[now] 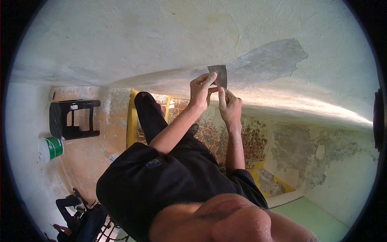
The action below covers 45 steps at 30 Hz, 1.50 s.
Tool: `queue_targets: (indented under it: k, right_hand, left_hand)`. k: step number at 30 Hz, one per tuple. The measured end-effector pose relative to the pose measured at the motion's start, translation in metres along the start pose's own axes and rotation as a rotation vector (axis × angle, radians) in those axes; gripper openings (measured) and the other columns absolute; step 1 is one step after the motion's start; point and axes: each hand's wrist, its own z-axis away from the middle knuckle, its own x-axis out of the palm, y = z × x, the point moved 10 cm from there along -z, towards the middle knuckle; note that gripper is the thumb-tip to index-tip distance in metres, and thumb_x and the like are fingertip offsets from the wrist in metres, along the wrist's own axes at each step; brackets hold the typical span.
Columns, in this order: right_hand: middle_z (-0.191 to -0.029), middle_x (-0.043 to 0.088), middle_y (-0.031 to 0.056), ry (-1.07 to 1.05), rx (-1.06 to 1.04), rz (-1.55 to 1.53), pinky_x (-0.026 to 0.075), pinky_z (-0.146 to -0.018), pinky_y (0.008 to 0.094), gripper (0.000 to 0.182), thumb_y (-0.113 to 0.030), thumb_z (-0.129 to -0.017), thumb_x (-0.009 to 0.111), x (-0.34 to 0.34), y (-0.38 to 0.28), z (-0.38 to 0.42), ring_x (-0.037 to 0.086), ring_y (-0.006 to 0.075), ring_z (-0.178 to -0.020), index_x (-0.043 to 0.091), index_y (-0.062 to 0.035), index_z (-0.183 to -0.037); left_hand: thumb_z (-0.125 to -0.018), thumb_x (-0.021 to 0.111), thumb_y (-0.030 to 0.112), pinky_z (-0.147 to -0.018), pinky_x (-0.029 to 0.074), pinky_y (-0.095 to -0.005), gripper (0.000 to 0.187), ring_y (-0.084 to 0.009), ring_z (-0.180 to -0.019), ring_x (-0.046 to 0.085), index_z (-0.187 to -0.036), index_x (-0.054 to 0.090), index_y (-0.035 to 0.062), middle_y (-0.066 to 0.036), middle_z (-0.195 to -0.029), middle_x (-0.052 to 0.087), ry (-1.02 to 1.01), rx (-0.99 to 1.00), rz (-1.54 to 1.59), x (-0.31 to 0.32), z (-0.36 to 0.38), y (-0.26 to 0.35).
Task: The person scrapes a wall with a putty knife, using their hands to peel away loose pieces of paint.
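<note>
A thin dark grey flat sheet is held in front of the pale wall. My left hand grips its left side, with the thumb pressed on its face and the fingers curled behind. At the sheet's lower edge, my right hand pinches it between thumb and fingers. Just beyond the sheet lies a smooth grey patch with a ragged edge in the wall's coating. Both forearms carry pale specks.
A black stool and a white and green bucket stand at the left. At the lower left is another person in dark clothes. A yellow frame is near my leg, above worn patterned flooring.
</note>
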Motion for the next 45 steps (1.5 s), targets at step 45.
queue_targets:
  k: [45]
  right_hand:
    - [-0.058, 0.056, 0.0236, -0.054, 0.071, -0.186, 0.045, -0.055, 0.0405, 0.045, -0.039, -0.102, 0.059, 0.06, -0.006, 0.008, 0.051, 0.0213, -0.049, 0.075, 0.0031, -0.105]
  left_hand:
    - [-0.092, 0.077, 0.019, -0.062, 0.062, -0.029, 0.018, -0.0107, -0.07, 0.065, -0.093, 0.073, 0.0022, 0.001, -0.082, 0.065, 0.077, 0.094, -0.248, -0.047, 0.002, 0.037]
